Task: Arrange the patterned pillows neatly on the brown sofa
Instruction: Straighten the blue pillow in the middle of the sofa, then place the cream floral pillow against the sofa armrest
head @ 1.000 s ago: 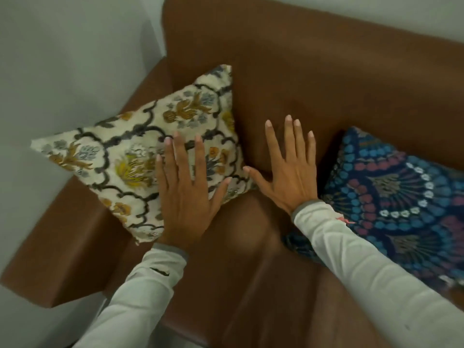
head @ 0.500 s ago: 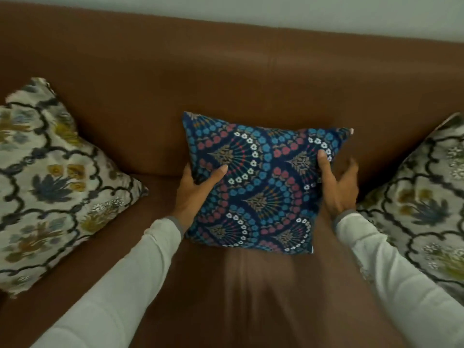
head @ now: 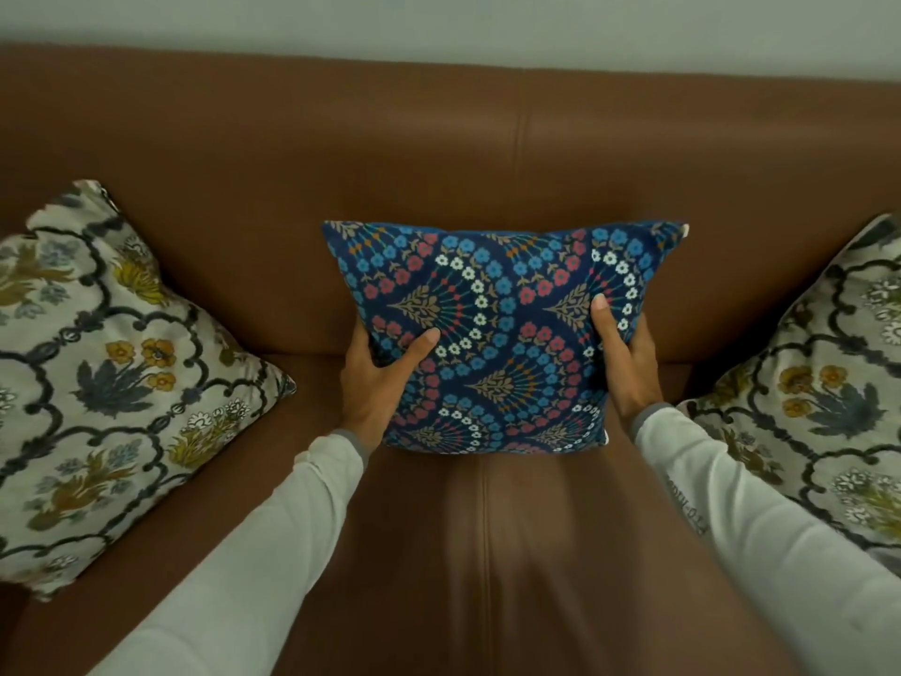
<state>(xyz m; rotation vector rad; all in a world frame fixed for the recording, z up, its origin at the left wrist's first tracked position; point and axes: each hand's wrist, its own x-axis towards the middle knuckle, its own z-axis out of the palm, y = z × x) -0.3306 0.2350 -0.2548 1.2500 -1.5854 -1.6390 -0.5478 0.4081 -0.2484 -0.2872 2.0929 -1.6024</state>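
Observation:
A dark blue pillow (head: 502, 329) with blue, pink and white flowers stands upright in the middle of the brown sofa (head: 439, 153), leaning on the backrest. My left hand (head: 380, 378) grips its left edge, thumb on the front. My right hand (head: 626, 353) grips its right edge the same way. A cream floral pillow (head: 107, 378) leans at the sofa's left end. A matching cream floral pillow (head: 824, 402) leans at the right end.
A pale wall (head: 439, 26) runs behind the backrest. Bare seat cushion (head: 487, 553) with a centre seam lies in front of the blue pillow, between my sleeves.
A second ago both hands lay flat by the left cream pillow. They then took hold of the blue pillow, which now stands straighter and centred against the backrest.

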